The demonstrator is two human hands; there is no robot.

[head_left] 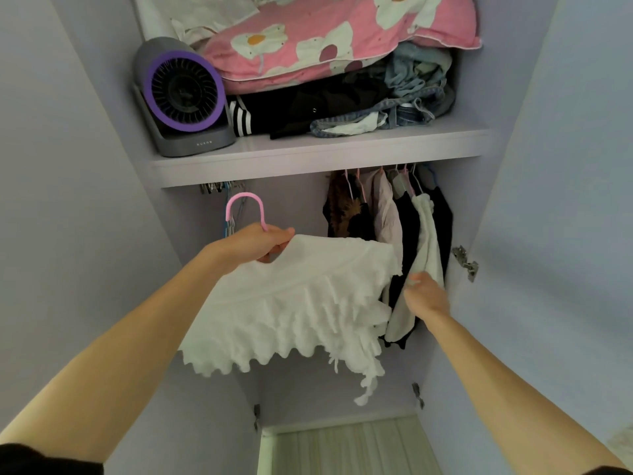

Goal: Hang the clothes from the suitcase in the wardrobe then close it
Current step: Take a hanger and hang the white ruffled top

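Currently, head view: left hand [253, 245] grips pink hanger [245, 204] at its neck. White ruffled top [294, 303] hangs on it, below the shelf [318, 159], hook not yet hung. Right hand [428, 298] rests against hung clothes [387, 217]; blurred, grip unclear. Risks: the rail is hidden behind the shelf edge, so the hook may miss; the top may slide off if the hanger tips.

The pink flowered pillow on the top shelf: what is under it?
Under the pillow lie folded black clothes and crumpled jeans. What sits deeper behind them is covered.

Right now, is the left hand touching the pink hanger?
Touching. The head view shows the left hand gripping the pink hanger just below its hook.
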